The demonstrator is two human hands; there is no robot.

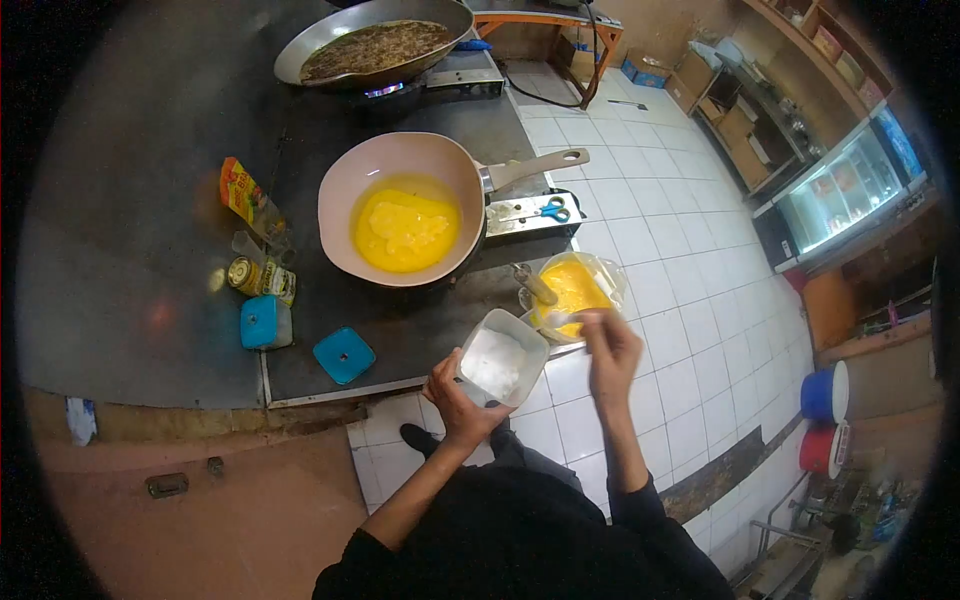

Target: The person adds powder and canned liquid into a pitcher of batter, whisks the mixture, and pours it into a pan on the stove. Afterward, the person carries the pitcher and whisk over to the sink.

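Note:
My left hand (458,402) is closed around a square translucent tub (536,352) with white powder (494,361) inside. Pinched in my right hand (611,352) is a small pale spoon (558,319). It reaches over a clear plastic container (616,279) of yellow egg-like mixture (574,286); whether it touches the mixture, I cannot tell. A glass-like cylinder (536,284) leans at that container's left side. Beyond my hands, a pink frying pan (338,190) holds a yellow egg-like mass (402,226) in oil. A loose blue lid (344,356) lies left of the tub.
A wok (291,62) of bubbling brown contents stands over a blue flame (384,91). Blue scissors (556,208) lie beside the pan handle (540,167). A blue-lidded tub (264,323), jars (243,273) and a yellow pouch (240,190) stand left. Tiled floor (680,270) extends right.

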